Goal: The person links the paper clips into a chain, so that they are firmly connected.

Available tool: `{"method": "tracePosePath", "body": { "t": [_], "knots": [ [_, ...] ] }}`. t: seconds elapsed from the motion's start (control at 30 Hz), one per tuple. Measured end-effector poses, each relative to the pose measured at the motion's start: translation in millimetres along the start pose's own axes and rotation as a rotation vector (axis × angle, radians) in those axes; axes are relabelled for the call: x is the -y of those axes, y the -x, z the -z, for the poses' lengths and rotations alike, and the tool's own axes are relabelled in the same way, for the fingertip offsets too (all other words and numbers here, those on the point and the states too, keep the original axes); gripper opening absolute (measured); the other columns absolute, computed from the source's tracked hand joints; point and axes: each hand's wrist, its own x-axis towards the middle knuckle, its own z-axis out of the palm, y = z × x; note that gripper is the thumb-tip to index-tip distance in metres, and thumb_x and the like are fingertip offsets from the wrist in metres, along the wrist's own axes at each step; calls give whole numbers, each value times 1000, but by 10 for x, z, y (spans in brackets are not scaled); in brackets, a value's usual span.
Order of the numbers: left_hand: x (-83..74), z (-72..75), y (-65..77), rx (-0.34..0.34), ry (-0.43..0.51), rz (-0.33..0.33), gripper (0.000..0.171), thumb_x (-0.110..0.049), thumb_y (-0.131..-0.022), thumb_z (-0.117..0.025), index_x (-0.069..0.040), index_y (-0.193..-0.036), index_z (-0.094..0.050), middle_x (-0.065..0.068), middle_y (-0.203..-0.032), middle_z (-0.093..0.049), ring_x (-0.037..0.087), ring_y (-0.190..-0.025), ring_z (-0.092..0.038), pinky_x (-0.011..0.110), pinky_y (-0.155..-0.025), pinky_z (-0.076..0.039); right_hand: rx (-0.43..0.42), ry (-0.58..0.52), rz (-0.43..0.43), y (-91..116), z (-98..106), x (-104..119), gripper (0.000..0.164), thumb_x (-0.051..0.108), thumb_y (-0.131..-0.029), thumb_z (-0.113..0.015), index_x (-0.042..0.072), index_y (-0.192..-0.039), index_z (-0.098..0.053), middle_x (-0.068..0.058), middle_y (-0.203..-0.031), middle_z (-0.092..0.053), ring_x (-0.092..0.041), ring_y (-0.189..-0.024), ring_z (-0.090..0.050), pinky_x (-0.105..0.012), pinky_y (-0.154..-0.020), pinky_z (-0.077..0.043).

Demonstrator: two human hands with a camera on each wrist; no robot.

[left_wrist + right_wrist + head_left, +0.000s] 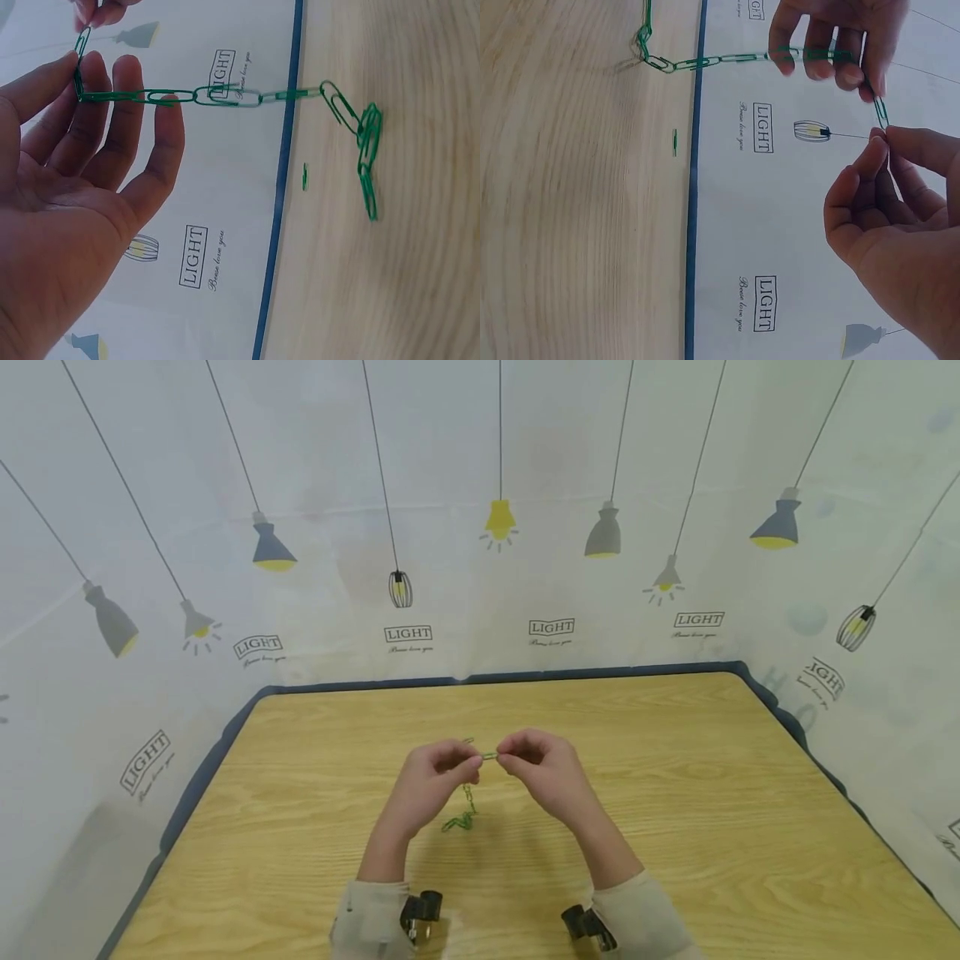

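Note:
My left hand (429, 783) pinches the top of a chain of green paper clips (171, 96) between thumb and forefinger. From there the chain runs down past my other fingers, and its lower links (460, 821) lie bunched on the table. Between both hands stretches one green paper clip (881, 112) at the chain's upper end. My right hand (551, 772) pinches the far end of this clip with thumb and forefinger, its fingertips covering that end. The left fingertips hide where the clip meets the chain.
A single loose green paper clip (305, 177) lies on the wooden table (675, 793), beyond the hands. White cloth walls (337, 610) with printed lamps rise behind and beside the table, along its dark blue edge (600, 674). A black wrist camera (422, 907) sits at each cuff.

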Motion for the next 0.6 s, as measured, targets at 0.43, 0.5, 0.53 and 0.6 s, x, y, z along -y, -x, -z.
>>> {"method": "tracePosePath", "body": {
  "t": [0.43, 0.5, 0.53, 0.6],
  "knots": [
    [108, -12, 8, 1, 28, 7, 21, -29, -106, -68, -11, -114, -76, 10, -98, -75, 32, -96, -72, 52, -96, -59, 14, 132, -53, -457, 209, -168, 12, 16, -104, -68, 9, -111, -74, -11, -106, -74, -21, -91, -65, -31, -79, -53],
    [119, -16, 14, 3, 23, 7, 21, -29, -106, -68, -11, -114, -76, 10, -97, -75, 36, -97, -71, 53, -96, -58, 49, 147, -57, -526, 202, -216, 13, 17, -104, -67, 9, -113, -74, -11, -107, -74, -24, -93, -66, -33, -79, -55],
    [126, -17, 15, 2, 20, 7, 21, -29, -106, -68, -11, -113, -77, 10, -97, -75, 38, -98, -71, 51, -95, -58, 68, 151, -60, -556, 197, -241, 15, 17, -105, -67, 9, -114, -74, -10, -108, -73, -27, -95, -67, -35, -81, -56],
    [140, -17, 19, 1, 13, 12, 21, -29, -106, -69, -11, -113, -77, 9, -97, -75, 37, -98, -71, 46, -94, -59, 110, 146, -63, -615, 188, -297, 17, 18, -105, -66, 9, -117, -73, -11, -110, -73, -33, -100, -68, -42, -85, -58]
  ]
}}
